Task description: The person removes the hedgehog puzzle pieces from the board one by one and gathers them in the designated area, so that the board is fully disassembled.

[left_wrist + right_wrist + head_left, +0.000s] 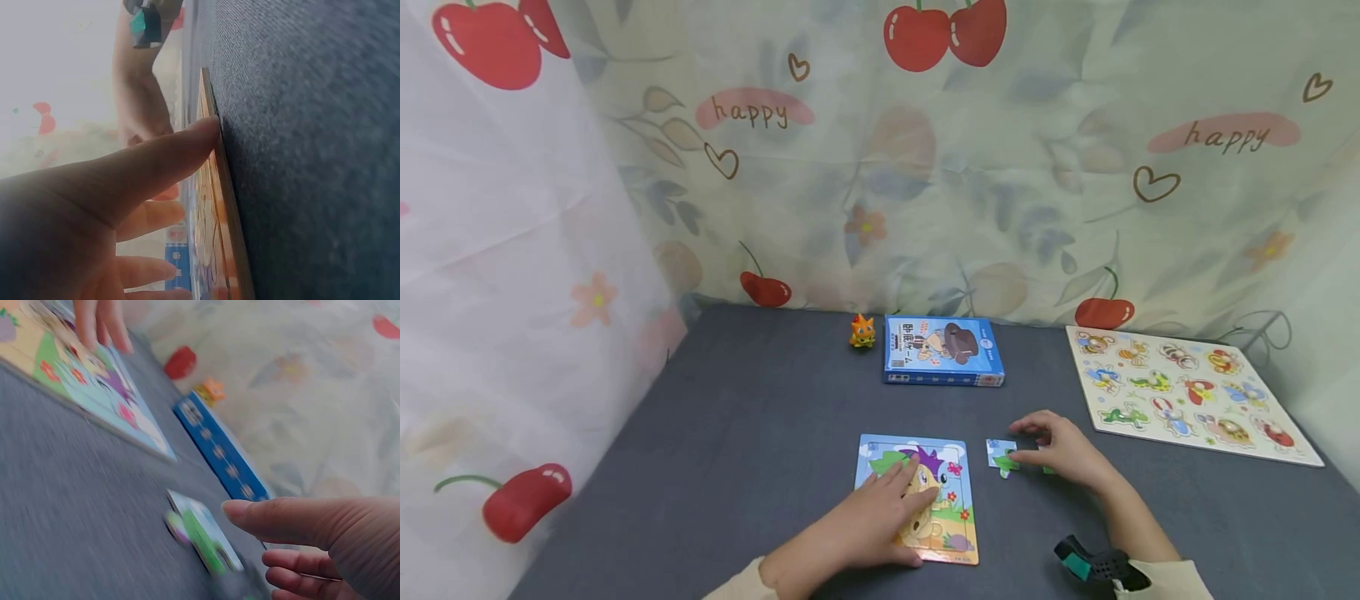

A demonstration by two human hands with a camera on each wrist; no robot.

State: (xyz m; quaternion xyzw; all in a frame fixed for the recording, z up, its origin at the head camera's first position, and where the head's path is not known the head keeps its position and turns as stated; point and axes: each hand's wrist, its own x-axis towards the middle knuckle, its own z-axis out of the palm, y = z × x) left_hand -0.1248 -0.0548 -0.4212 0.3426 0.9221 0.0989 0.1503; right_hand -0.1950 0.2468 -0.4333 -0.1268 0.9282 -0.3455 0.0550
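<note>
A big pale cloth (820, 183) with red cherries, leaves and the word "happy" hangs behind and down the left side. In front of it is a wide, flat, dark grey table (760, 400) with a woven-looking top. A big flat white board (1276, 410) with bright bug pictures lies at the far right.

Near the front is a flat, nearly square puzzle board (951, 523) with a blue top edge, a yellow animal with purple spikes, and red flowers. The left hand (880, 517) lies on it with the fingers long and spread apart. It hides the lower left part of the picture, and its thumb tip meets the near edge.

Behind the puzzle board, well apart from it, lies a flat blue box (943, 350) with a brown hat on top. The right hand (1063, 450) is right of the puzzle board, with a gap between its thumb and fingers. A black band (1093, 567) with a teal patch goes round that wrist.

A small blue and green puzzle piece (998, 450) lies just right of the puzzle board, by the right thumb; I cannot tell if they touch. A tiny orange toy (862, 332) stands left of the blue box. A green bit (1048, 471) peeks from under the right hand.
</note>
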